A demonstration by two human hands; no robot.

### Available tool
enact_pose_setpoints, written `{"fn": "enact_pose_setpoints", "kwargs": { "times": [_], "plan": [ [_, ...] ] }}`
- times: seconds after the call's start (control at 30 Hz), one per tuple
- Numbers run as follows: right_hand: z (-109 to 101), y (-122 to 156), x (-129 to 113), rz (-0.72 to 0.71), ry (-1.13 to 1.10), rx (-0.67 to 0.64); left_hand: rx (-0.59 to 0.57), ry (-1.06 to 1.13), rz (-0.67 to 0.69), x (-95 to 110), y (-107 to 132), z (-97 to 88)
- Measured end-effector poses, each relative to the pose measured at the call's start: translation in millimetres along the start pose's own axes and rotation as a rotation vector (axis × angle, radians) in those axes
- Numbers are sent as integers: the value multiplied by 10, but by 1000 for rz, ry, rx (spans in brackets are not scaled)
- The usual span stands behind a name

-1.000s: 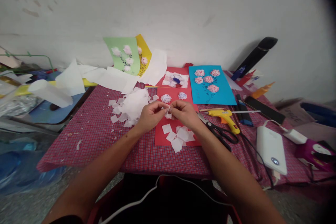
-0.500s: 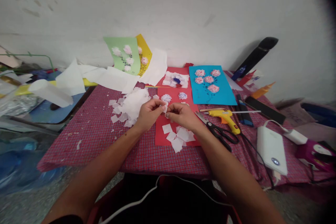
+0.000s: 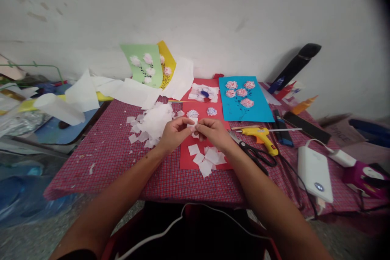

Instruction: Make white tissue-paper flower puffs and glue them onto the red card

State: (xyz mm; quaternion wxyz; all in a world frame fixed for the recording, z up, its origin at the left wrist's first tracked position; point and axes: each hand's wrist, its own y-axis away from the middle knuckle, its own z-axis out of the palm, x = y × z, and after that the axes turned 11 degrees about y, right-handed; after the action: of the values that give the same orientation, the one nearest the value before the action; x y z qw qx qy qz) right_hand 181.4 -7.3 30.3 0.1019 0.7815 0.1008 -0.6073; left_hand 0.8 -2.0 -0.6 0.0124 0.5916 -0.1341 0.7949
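My left hand (image 3: 175, 133) and my right hand (image 3: 215, 132) meet above a red sheet (image 3: 186, 161), fingertips pinched together on a small white tissue square (image 3: 193, 122). Several loose white tissue squares (image 3: 207, 157) lie on the red sheet just below my hands. Two small finished tissue flowers (image 3: 192, 113) sit on the red sheet behind my fingers. A heap of white tissue pieces (image 3: 154, 122) lies to the left of my left hand.
Black-handled scissors (image 3: 254, 154) and a yellow glue gun (image 3: 262, 136) lie right of my right hand. A blue card with pink flowers (image 3: 243, 99), a green card (image 3: 143, 65), a white power bank (image 3: 315, 172) and a checked red tablecloth (image 3: 106, 158) surround them.
My hands have stayed together over the red sheet, working the small tissue square; the fingers shifted slightly, and the view rose a little.
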Motion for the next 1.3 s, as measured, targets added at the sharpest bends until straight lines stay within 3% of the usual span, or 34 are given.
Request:
{"fn": "enact_pose_setpoints", "kwargs": {
  "times": [0.13,0.73,1.3],
  "plan": [
    [-18,-22,21,20,-59,9,-67,-7,0,8,8,11],
    [-46,-29,54,-37,-178,-40,-38,-85,63,52,1,45],
    [-16,-26,64,-43,69,45,-23,-171,47,46,-9,21]
  ]
}}
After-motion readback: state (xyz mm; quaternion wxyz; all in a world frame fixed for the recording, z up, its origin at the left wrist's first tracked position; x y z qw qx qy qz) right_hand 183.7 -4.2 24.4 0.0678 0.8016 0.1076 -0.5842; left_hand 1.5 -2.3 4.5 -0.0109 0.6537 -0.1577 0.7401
